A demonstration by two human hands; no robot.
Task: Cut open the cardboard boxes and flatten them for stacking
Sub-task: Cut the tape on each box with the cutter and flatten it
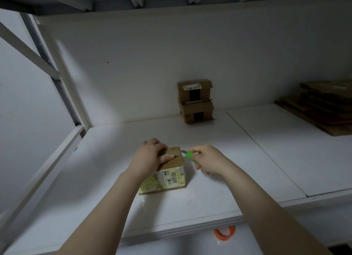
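Note:
A small taped cardboard box (pixel 167 176) with a printed label on its near side stands on the white shelf (pixel 209 197). My left hand (pixel 150 156) lies over the box's top, fingers curled over its far edge, thumb along the top seam. My right hand (pixel 207 162) grips a green utility knife (pixel 190 156). The knife's blade tip touches the box's top right edge. Two more closed cardboard boxes (pixel 195 100) are stacked against the back wall.
A pile of flattened cardboard (pixel 322 106) lies at the far right of the shelf. An orange tape roll (pixel 224 233) hangs below the shelf's front edge. A metal rack post (pixel 55 77) and brace stand at the left. Another shelf hangs overhead.

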